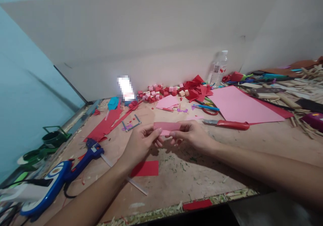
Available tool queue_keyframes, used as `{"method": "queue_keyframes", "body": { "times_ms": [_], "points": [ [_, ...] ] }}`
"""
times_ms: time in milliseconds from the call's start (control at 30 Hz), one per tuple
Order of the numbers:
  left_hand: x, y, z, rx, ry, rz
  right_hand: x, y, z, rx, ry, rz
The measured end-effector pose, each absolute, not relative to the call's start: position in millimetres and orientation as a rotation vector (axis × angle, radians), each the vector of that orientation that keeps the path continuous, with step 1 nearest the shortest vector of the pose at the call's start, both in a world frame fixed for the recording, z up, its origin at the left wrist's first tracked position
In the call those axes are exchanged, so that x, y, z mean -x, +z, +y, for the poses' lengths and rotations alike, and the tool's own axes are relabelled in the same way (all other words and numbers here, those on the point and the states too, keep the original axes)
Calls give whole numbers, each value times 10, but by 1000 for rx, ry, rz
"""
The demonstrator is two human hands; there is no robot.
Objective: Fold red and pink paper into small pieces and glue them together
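Both my hands meet over the middle of the wooden table [252,145] and pinch a small pink paper strip [167,126] between them. My left hand [141,142] grips the strip's left end with thumb and fingers closed. My right hand [192,134] holds its right end, fingers curled round it. A red paper rectangle [146,168] lies on the table just below my left wrist. A blue glue gun [87,156] lies to the left, with a clear glue stick [126,175] running under my left forearm.
A red-handled utility knife [228,123] and a large pink sheet [239,105] lie to the right. Small pink and red paper cubes [161,92], red scraps, scissors [206,109] and a water bottle [218,68] line the white back wall. Wooden sticks clutter the far right.
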State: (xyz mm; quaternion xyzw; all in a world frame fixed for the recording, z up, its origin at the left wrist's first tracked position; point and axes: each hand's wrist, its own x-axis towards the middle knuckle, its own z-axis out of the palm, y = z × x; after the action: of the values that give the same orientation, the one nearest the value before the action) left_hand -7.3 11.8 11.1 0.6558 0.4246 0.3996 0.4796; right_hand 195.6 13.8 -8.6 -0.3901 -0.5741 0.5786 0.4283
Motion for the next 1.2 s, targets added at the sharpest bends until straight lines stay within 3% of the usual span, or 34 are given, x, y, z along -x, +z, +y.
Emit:
{"method": "queue_keyframes", "body": {
  "times_ms": [1200],
  "points": [
    [94,-90,205,-1268,826,958,-1987,-121,169,950,1653,-1351]
  ]
}}
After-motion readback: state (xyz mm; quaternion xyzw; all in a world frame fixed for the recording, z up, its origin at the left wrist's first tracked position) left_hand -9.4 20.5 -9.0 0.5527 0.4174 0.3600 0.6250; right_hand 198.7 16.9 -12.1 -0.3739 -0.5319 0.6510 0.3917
